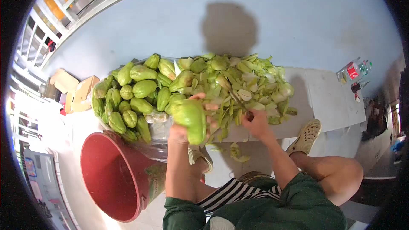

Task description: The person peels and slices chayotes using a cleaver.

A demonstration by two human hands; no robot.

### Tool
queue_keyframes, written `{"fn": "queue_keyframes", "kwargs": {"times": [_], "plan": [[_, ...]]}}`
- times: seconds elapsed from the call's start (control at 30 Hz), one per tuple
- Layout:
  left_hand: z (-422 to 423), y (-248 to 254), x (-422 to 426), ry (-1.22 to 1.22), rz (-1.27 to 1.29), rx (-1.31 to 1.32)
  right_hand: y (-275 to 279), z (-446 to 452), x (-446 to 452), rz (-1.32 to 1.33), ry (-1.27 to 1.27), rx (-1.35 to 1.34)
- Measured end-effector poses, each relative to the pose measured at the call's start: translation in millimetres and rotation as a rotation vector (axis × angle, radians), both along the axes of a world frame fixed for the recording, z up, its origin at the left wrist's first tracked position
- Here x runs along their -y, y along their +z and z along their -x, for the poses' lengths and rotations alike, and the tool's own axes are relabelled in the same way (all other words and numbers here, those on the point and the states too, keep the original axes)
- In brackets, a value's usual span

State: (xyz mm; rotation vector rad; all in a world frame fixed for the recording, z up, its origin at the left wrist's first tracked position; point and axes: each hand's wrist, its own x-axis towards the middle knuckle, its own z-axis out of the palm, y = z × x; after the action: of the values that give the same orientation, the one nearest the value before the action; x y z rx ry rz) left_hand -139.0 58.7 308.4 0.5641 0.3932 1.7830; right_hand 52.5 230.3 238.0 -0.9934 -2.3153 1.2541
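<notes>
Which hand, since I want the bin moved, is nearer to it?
Left: the left hand is up and right of the bin in view; the right hand is farther right, by the peelings.

Open lane at the sheet (330, 93)'s right end, between the peel heap (251, 81) and the plastic bottle (353, 71) by the far right corner! Near edge, a shoe (307, 135) intrudes; leftward, piled green fruit (145, 88) blocks everything.

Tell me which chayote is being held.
The bright-green chayote gripped in the left hand; it alone is held up, while the other chayotes lie heaped.
</notes>
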Motion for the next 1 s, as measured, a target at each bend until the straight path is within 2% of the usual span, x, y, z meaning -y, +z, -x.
{"fn": "queue_keyframes", "kwargs": {"times": [0.07,0.1,0.13,0.17,0.2,0.23,0.3,0.37,0.43,0.47,0.5,0.53,0.57,0.6,0.73,0.77,0.83,0.9,0.97,1.0], "plan": [[-2.4,-9.2,8.6,0.256,0.488,-0.122,8.6,0.9,3.7,-0.111,0.054,0.006],[-3.1,-9.4,4.8,0.254,0.489,-0.12,16.8,1.8,7.3,-0.215,0.099,0.004],[-4.3,-9.5,-2.9,0.371,0.518,-0.352,25.3,2.5,10.1,-0.214,0.096,0.007],[-5.0,-10.8,-8.3,0.485,0.539,-0.585,34.8,3.0,11.9,-0.364,0.189,-0.035],[-4.1,-15.6,-9.7,0.501,0.553,-0.628,43.9,3.5,14.2,-0.513,0.282,-0.077],[-4.3,-19.6,-12.0,0.496,0.553,-0.627,52.2,5.5,18.0,-0.512,0.278,-0.073],[-5.5,-24.6,-17.7,0.565,0.556,-0.556,67.4,11.9,28.0,-0.7,0.426,-0.27],[-10.4,-6.2,-17.8,0.537,0.571,-0.6,83.4,17.5,43.6,-0.721,0.461,-0.304],[-7.9,-0.9,-15.6,0.466,0.625,-0.89,86.9,19.0,47.5,-0.742,0.499,-0.34],[-1.0,-10.5,-11.7,0.439,0.505,-1.083,86.6,20.0,46.1,-0.74,0.515,-0.284],[-4.2,-15.7,-12.4,0.438,0.503,-1.082,86.1,21.3,44.2,-0.738,0.532,-0.226],[-11.8,-19.7,-13.7,0.506,0.526,-0.758,75.8,23.4,35.2,-0.738,0.53,-0.222],[-17.4,-21.5,-13.8,0.562,0.538,-0.432,57.3,26.3,20.5,-0.678,0.412,-0.138],[-11.9,-15.3,-12.9,0.49,0.561,-0.516,54.5,30.9,13.1,-0.622,0.295,-0.061],[-9.6,-16.9,-11.3,0.503,0.535,-0.468,56.5,21.6,18.6,-0.643,0.296,-0.002],[-8.9,-16.8,-12.4,0.499,0.533,-0.474,63.9,18.7,18.7,-0.662,0.331,-0.058],[-9.2,-16.5,-12.1,0.495,0.528,-0.324,87.0,13.4,28.0,-0.671,0.359,-0.11],[-10.4,-4.0,-16.4,0.442,0.573,-0.235,105.9,9.9,41.3,-0.667,0.517,-0.173],[-20.3,22.5,-19.4,0.429,0.728,-0.556,109.5,9.0,52.3,-0.665,0.522,-0.213],[-22.5,19.8,-18.3,0.452,0.657,-0.585,109.6,8.6,55.8,-0.657,0.527,-0.253]]}}
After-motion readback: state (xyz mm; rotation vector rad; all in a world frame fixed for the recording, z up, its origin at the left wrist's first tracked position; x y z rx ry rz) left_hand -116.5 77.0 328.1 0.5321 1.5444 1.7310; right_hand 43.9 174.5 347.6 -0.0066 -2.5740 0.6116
